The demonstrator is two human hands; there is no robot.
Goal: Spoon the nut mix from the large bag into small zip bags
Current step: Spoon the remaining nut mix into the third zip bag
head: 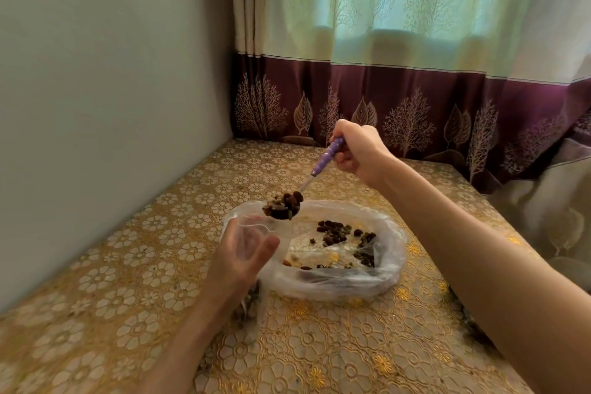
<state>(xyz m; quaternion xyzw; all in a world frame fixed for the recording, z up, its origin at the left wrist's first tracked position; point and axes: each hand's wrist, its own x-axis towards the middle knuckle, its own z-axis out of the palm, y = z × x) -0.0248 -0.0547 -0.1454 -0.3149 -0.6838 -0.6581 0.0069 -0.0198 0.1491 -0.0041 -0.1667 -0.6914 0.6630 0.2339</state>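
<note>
My right hand (358, 150) grips the purple handle of a spoon (323, 160). Its bowl (283, 206) is heaped with dark nut mix and hovers just above the mouth of a small clear zip bag (252, 265). My left hand (243, 253) holds that small bag open at its top, fingers curled round the rim; the bag hangs down below my hand with some mix showing inside. The large clear bag (393, 253) lies open on the table just right of the small bag, with scattered nut mix (339, 233) on its bottom.
The table (335, 345) wears a gold floral cloth and stands in a corner, with a plain wall (112, 105) on the left and a curtain (399, 73) behind. A cushioned seat (550, 208) sits at the right edge.
</note>
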